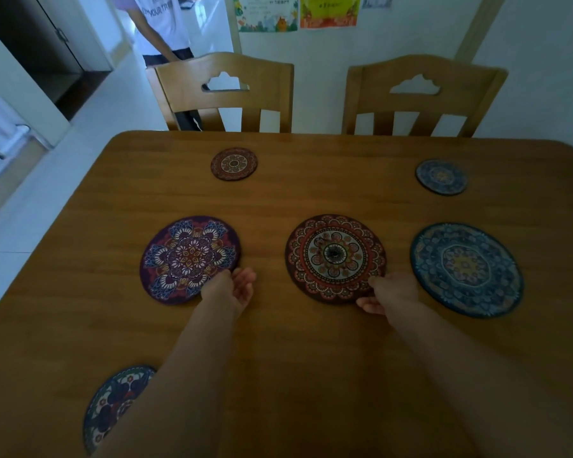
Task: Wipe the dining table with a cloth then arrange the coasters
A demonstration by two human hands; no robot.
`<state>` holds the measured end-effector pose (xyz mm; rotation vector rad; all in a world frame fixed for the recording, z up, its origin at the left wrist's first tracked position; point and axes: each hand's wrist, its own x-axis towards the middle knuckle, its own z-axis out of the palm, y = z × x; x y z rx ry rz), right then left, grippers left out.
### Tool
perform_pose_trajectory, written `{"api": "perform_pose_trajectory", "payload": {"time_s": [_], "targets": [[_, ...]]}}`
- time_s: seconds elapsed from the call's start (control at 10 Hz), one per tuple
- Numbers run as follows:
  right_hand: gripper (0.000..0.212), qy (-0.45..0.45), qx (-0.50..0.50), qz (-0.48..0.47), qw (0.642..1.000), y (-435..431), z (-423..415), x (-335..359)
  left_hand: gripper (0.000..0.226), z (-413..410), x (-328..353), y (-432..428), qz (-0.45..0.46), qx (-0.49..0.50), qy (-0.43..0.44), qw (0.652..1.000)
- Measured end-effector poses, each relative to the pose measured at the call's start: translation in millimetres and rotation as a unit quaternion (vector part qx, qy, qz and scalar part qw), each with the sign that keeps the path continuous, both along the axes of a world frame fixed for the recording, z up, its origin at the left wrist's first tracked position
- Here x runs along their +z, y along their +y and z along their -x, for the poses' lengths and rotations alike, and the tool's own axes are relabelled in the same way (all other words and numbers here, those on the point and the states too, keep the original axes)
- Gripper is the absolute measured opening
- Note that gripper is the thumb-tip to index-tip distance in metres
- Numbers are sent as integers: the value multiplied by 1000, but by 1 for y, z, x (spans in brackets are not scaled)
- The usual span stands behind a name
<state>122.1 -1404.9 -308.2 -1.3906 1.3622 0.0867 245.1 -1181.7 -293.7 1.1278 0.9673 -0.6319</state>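
Note:
Several round patterned coasters lie on the wooden dining table (311, 375). In a middle row sit a large purple coaster (182, 256), a large red coaster (331, 252) and a large blue coaster (465, 267). My left hand (232, 290) rests at the purple coaster's near right edge, fingers relaxed. My right hand (389, 294) pinches the near right edge of the red coaster. A small red coaster (234, 163) and a small blue coaster (441, 176) lie farther back. Another coaster (113, 404) lies near left, partly under my left forearm. No cloth is in view.
Two wooden chairs (225, 90) (420, 94) stand at the table's far side. A person in a white shirt (162, 24) stands behind the left chair. White floor lies to the left, and posters (295, 11) hang on the back wall.

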Motion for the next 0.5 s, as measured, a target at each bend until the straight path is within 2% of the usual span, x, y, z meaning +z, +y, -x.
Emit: {"api": "perform_pose_trajectory", "payload": {"time_s": [0.1,0.2,0.3,0.4,0.5], "targets": [[12,8,5,-2,1000,-1,1,0,31,1,-1,0,-3,-2,-5,1000],[15,31,25,-8,999,-3,1,-3,41,5,1,-2,-3,-17,0,1000],[27,51,48,12,997,-5,7,-3,47,15,3,-5,2,-37,-6,999],[48,57,53,25,997,-6,25,2,39,24,10,-7,32,-36,-13,999],[24,66,60,7,996,-6,50,11,35,36,15,-8,39,-26,-32,998]]}}
